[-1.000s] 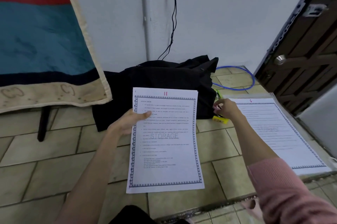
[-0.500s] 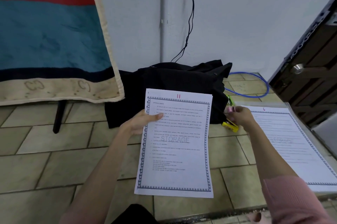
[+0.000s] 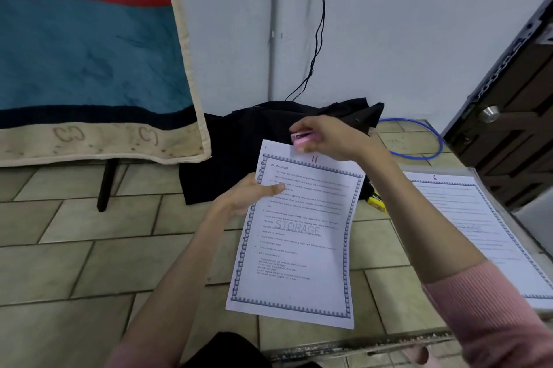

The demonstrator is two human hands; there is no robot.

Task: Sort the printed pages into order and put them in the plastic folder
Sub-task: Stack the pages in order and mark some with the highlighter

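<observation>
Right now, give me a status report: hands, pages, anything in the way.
Left hand pinches white printed page marked 11. Right hand grips small pink stapler at its top edge. Page marked 6 lies right. Nothing blocking.

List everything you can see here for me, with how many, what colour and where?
page marked 11: one, white, held up in the middle
page marked 6: one, white, lying at right
pink stapler: one, at the held page's top edge
black cloth: one, on the floor by the wall
blue cable: one, floor, far right
blanket: one, teal and red, hanging left
yellow object: one, behind the held page
left hand: holds the page
right hand: grips the stapler
</observation>
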